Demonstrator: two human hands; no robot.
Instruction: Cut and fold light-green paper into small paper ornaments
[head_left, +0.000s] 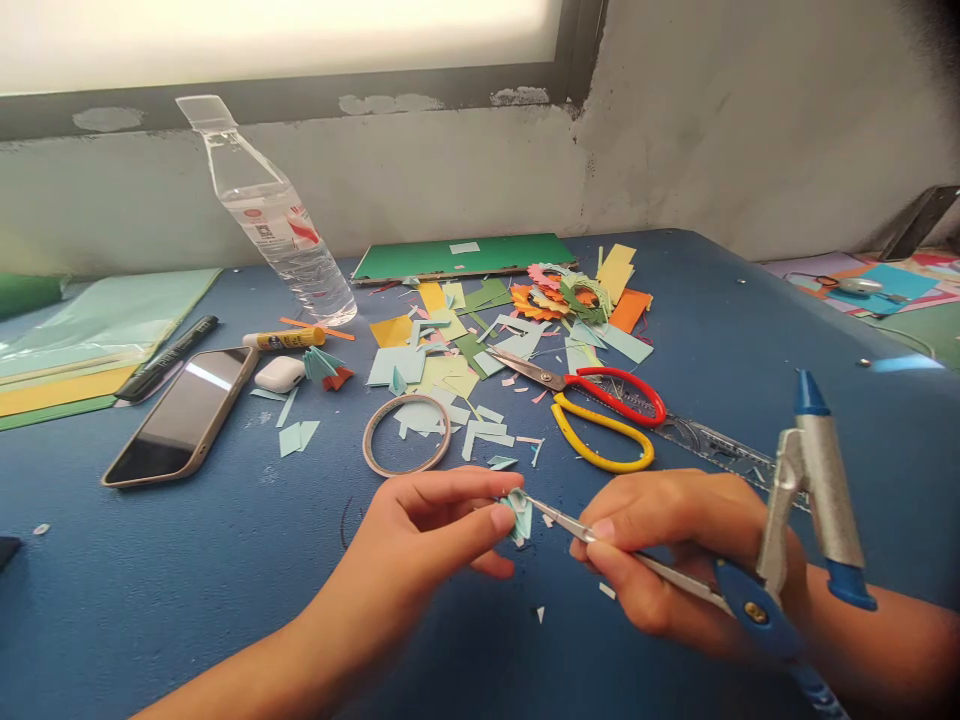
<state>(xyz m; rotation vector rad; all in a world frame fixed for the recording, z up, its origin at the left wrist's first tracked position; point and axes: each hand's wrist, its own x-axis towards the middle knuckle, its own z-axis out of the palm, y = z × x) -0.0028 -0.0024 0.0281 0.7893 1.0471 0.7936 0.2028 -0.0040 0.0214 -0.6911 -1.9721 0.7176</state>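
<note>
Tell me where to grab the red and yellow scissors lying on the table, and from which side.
Take the red and yellow scissors by the handle loops, coming from the right. The loops lie flat at the right end, open and clear of scraps, while the shut blades point left into the paper cuttings. The ruler lies just behind them.

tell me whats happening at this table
A person's left hand pinches a small folded light-blue paper piece, while the right hand holds a slim pointed metal tool with its tip against the paper. On the blue table behind lie paper scraps, red-and-yellow scissors, a tape roll and a phone.
</note>
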